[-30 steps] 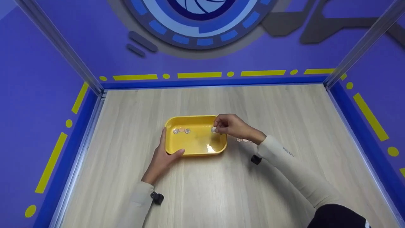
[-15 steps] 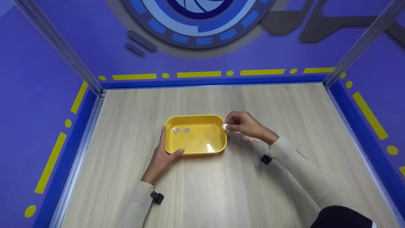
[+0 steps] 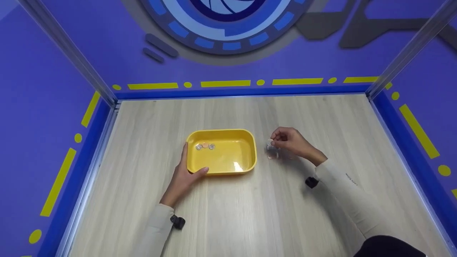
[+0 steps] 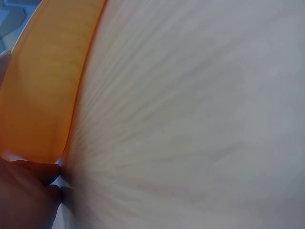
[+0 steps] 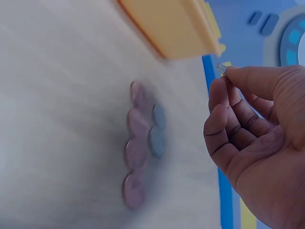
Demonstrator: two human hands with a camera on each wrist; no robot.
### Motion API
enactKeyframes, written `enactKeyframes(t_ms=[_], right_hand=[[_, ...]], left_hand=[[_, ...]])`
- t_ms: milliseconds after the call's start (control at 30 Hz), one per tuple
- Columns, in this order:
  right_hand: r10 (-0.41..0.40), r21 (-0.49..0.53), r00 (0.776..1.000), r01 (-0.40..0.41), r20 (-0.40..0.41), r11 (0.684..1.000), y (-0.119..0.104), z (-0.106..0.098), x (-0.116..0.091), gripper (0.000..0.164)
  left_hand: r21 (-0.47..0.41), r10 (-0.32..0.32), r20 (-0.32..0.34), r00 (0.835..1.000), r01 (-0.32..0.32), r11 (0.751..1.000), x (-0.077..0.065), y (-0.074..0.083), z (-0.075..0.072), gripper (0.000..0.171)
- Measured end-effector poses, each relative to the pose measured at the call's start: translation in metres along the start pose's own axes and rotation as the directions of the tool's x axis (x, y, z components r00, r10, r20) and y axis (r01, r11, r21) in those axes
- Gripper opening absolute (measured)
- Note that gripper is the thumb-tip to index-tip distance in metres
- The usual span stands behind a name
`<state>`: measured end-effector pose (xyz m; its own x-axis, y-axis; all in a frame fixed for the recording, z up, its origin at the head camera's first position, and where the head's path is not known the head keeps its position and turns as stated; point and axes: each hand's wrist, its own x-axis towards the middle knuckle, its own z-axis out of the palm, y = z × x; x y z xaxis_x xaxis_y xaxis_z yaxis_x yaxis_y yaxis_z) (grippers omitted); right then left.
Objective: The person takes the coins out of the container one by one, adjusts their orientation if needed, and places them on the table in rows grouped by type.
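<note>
A yellow plastic tray [image 3: 228,157] stands on the table. My left hand [image 3: 184,180] grips its near left corner, thumb over the front rim and fingers along the left wall. Inside it, two silver coins and a copper coin [image 3: 205,145] lie side by side near the upper left. My right hand [image 3: 293,143] pinches a silver coin [image 5: 222,69] between thumb and fingertips, just above the table to the right of the tray. Beneath that hand, the right wrist view has a row of several copper coins [image 5: 136,155] beside two silver coins [image 5: 157,141].
The pale wooden table [image 3: 228,214] is bounded by a purple back wall [image 3: 228,73] and two side walls. Metal strips run along the side edges. A dark rounded object [image 3: 389,247] shows at the lower right of the head view.
My right hand has moved right, from over the tray's right end to above the coins on the table, with the silver coin still pinched. The left hand and tray have stayed put.
</note>
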<state>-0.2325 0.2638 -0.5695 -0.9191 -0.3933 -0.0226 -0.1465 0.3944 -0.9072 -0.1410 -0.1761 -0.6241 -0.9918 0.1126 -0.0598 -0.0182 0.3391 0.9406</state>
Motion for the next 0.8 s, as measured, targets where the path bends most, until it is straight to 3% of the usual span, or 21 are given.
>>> enactKeyframes(t_ms=[200, 467, 800], right_hand=[[0.026, 0.001, 0.999, -0.026, -0.038, 1.000, 0.017, -0.007, -0.011, 0.012], [0.096, 0.047, 0.995, -0.095, -0.029, 0.994, 0.038, -0.014, -0.026, 0.012], [0.087, -0.012, 0.995, -0.088, -0.058, 0.996, 0.052, -0.019, -0.036, 0.011]], left_hand=[[0.005, 0.008, -0.008, 1.000, -0.008, 1.000, 0.000, -0.001, 0.000, 0.123], [-0.002, 0.019, -0.009, 1.000, -0.019, 1.000, 0.001, -0.001, 0.001, 0.124], [-0.009, 0.008, -0.006, 1.000, -0.008, 1.000, 0.000, 0.001, 0.001, 0.124]])
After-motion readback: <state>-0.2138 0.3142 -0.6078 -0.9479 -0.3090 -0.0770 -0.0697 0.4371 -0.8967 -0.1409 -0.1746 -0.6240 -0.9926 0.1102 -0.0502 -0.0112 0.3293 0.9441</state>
